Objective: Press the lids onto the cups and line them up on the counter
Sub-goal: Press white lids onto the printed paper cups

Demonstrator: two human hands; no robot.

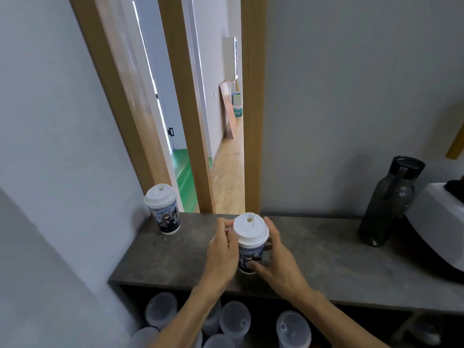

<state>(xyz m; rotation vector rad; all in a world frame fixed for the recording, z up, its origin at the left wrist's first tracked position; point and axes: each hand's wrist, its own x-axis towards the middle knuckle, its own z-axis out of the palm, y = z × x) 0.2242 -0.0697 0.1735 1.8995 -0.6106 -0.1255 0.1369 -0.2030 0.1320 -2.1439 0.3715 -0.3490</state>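
Both hands, left hand point(222, 249) and right hand point(276, 257), grip the cup point(249, 257) on the table point(326, 259); press its lid point(251, 228) evenly, then align with the cup at ten o'clock point(164, 212).

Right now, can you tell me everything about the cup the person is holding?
The cup is a tall paper-looking cup with dark blue cartoon pictures printed round its side. A white plastic lid with a small drinking hole sits on top. It stands upright, above the grey counter, near the front edge; whether its bottom touches the counter is hidden. The left hand pinches the lid's rim, and the right hand wraps round the cup's side, thumb near its base.
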